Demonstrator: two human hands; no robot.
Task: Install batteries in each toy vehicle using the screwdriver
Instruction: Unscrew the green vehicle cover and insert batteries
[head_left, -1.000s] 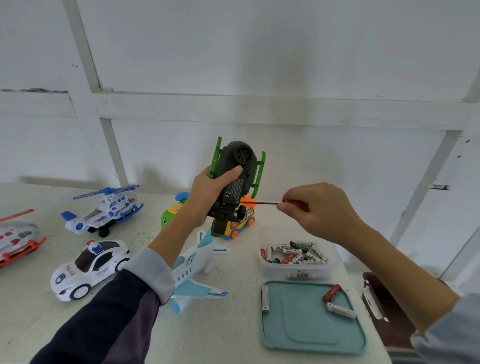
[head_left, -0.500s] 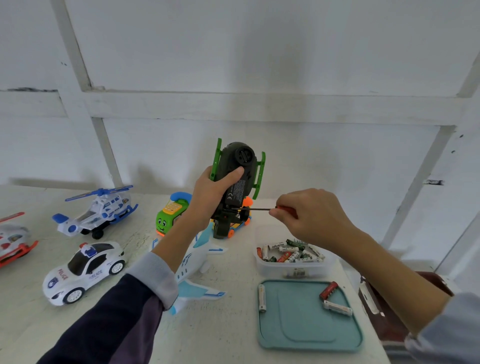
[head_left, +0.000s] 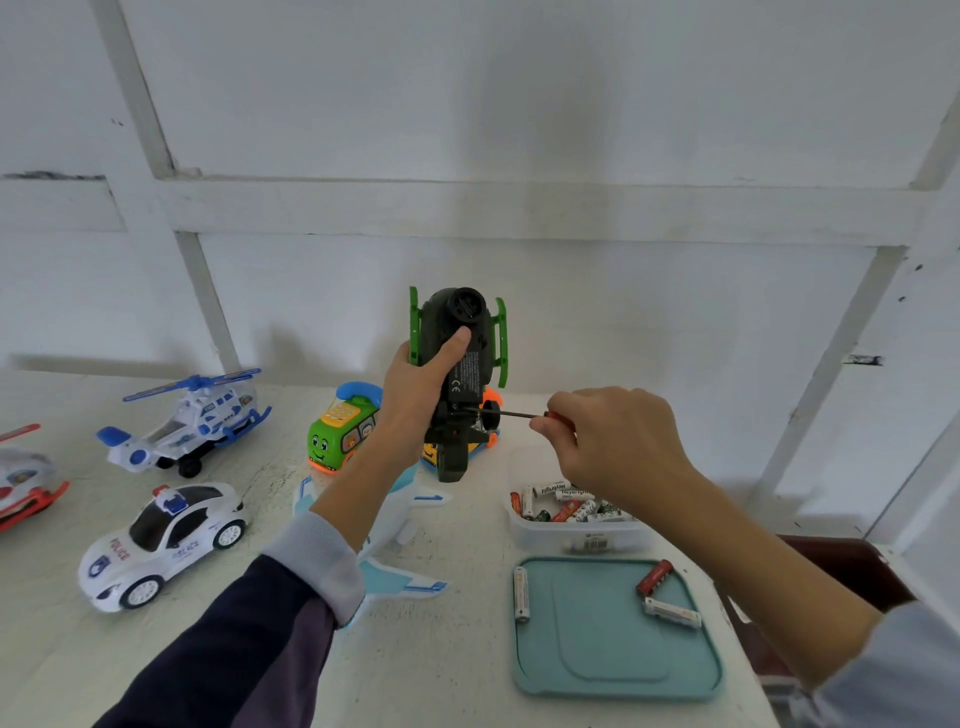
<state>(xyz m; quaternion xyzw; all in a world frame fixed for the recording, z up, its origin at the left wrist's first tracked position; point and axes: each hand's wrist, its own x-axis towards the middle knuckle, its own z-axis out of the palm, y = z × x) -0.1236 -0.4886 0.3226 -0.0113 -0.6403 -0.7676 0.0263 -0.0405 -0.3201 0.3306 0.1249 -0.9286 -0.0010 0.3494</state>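
Above table (head_left: 467, 649) middle, left grip (head_left: 415, 384) round dark toy (head_left: 457, 364), right grip (head_left: 608, 441) pinching screwdriver (head_left: 514, 414).

The white police car (head_left: 161, 543) carries the word "POLICE" on its bonnet and again on its door. A "CE" mark shows on the label on the underside of the dark toy vehicle (head_left: 457, 358); the fine print around it is too small to read. One battery in the clear tub (head_left: 576, 525) bears a brand beginning "Heybright", though the last letters are unclear.
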